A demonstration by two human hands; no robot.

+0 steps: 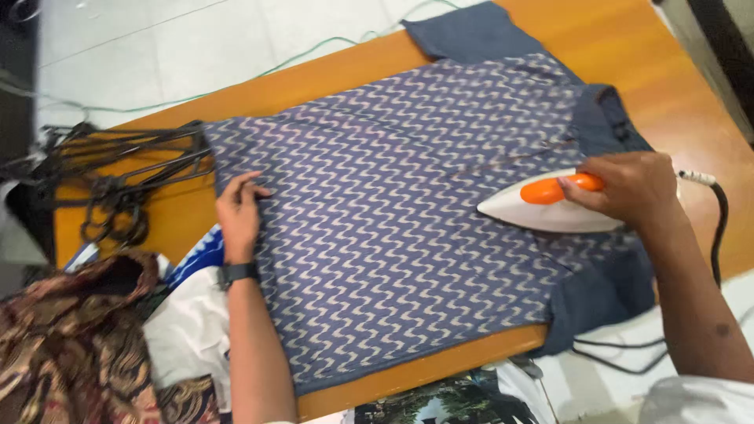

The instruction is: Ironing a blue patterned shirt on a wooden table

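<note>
A blue shirt (393,204) with a white wavy pattern lies flat across an orange wooden table (691,94). My right hand (632,188) grips the orange handle of a white iron (542,208), which rests on the shirt near its collar end. My left hand (239,212) presses flat on the shirt's hem at the left, fingers spread. A dark watch sits on that wrist.
A bundle of black wire hangers (118,177) lies on the table's left end. Piled clothes (86,338), brown patterned and white, sit at lower left. The iron's black cord (719,228) runs off the right edge. White tiled floor (157,47) lies beyond the table.
</note>
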